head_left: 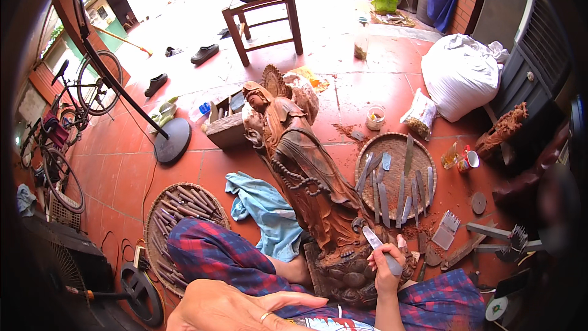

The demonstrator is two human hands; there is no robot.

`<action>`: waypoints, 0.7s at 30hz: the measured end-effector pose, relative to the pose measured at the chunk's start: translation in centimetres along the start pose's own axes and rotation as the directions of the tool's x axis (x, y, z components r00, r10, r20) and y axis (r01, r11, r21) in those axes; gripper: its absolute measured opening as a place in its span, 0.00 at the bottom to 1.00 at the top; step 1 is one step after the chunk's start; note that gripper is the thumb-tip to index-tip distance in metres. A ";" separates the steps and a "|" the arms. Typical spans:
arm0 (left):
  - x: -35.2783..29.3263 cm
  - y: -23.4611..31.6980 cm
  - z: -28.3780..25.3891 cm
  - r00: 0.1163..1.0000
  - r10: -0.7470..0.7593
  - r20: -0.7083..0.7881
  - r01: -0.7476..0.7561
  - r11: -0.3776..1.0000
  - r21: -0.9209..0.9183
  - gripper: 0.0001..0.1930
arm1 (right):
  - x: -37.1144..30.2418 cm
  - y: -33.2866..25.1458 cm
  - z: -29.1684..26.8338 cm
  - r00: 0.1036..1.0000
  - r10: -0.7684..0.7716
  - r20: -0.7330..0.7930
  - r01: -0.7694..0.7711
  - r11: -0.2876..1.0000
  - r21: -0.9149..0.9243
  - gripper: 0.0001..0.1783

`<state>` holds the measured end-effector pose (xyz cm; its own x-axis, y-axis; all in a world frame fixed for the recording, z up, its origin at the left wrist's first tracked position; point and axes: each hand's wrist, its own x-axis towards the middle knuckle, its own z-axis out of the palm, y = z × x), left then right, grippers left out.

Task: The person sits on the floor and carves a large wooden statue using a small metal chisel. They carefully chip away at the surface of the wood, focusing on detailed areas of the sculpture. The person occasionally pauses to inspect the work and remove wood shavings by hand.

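Observation:
A carved wooden statue [312, 171] of a robed figure with beads leans back to the left on its carved base [343, 276], between my crossed legs. My right hand [384, 270] is closed round a hand tool with a flat silvery blade [371, 237] and a grey rounded handle, beside the statue's lower right side. Close to the camera, my left hand [239, 308] shows its back and a ring, with one digit stretched toward the base. Nothing shows in it; its other fingers are partly cut off by the lower edge.
On the right, a round woven tray [364, 150] holds several flat blades; on the left, another tray [149, 233] holds many wooden-handled tools. A blue cloth [263, 208] lies by the statue. Around stand a round black stand base [173, 141], wooden box [226, 130], white sack [462, 76] and stool [262, 21].

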<state>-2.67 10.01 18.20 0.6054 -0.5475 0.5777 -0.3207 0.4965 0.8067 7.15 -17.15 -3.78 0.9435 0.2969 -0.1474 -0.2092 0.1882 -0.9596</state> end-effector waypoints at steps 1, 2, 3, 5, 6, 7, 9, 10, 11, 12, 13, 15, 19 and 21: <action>0.1 -0.2 -0.1 1.000 -0.004 0.002 0.004 1.000 -0.027 0.69 | 0.1 0.0 -0.1 1.000 -0.005 0.002 0.005 1.000 -0.007 0.06; 0.3 -0.5 -0.2 1.000 -0.005 0.010 0.006 0.998 -0.057 0.70 | 0.1 0.0 -0.3 1.000 -0.005 -0.008 0.005 1.000 -0.004 0.06; 0.4 -0.7 -0.1 1.000 0.003 0.006 -0.003 0.996 -0.084 0.70 | 0.1 -0.1 -0.4 1.000 -0.005 -0.014 0.005 1.000 -0.008 0.06; 0.3 -2.1 0.7 0.995 0.095 -0.032 -0.098 0.990 -0.103 0.71 | 0.0 -0.1 -0.3 1.000 -0.004 -0.010 0.004 1.000 -0.005 0.06; -0.1 -3.2 1.5 0.982 0.180 -0.066 -0.185 0.979 -0.088 0.72 | 0.0 -0.1 -0.1 1.000 -0.008 0.002 0.008 1.000 -0.003 0.06; -0.5 -4.4 2.3 0.959 0.263 -0.101 -0.271 0.960 -0.067 0.72 | 0.0 -0.1 0.1 1.000 -0.002 0.013 0.002 1.000 -0.005 0.06; -0.3 -4.7 2.1 0.956 0.280 -0.093 -0.288 0.953 -0.091 0.72 | -0.1 -0.2 0.2 1.000 0.007 0.009 -0.007 1.000 -0.015 0.06; -0.3 -5.0 1.9 0.955 0.284 -0.080 -0.292 0.950 -0.111 0.72 | 0.0 -0.2 0.2 1.000 0.002 0.000 -0.002 1.000 -0.013 0.06; -0.5 -5.4 1.6 0.959 0.276 -0.062 -0.282 0.949 -0.138 0.72 | 0.0 -0.2 0.2 1.000 -0.001 -0.005 0.001 1.000 -0.011 0.07; -0.4 -5.5 1.8 0.960 0.268 -0.079 -0.278 0.944 -0.180 0.72 | 0.1 -0.1 0.2 1.000 -0.004 -0.009 0.004 1.000 -0.008 0.07; -0.4 -5.6 2.0 0.961 0.260 -0.097 -0.275 0.936 -0.221 0.72 | 0.0 -0.2 0.2 1.000 0.000 -0.012 0.000 1.000 -0.006 0.07; 0.3 -6.0 2.2 0.947 0.291 -0.139 -0.319 0.908 -0.272 0.73 | 0.0 -0.2 -0.1 0.999 0.000 -0.037 0.000 1.000 -0.005 0.07; 1.6 -6.2 1.9 0.933 0.333 -0.135 -0.355 0.912 -0.207 0.73 | 0.0 0.0 0.0 1.000 -0.010 -0.022 0.009 1.000 -0.004 0.06; 1.8 -6.8 2.0 0.933 0.340 -0.120 -0.357 0.918 -0.175 0.73 | 0.0 -0.1 0.1 1.000 -0.019 -0.022 0.019 1.000 0.004 0.07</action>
<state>-0.85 4.32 13.94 0.5428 -0.2615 0.7981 -0.3826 0.7690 0.5121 7.19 -17.10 -3.64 0.9528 0.2724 -0.1343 -0.1918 0.1972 -0.9614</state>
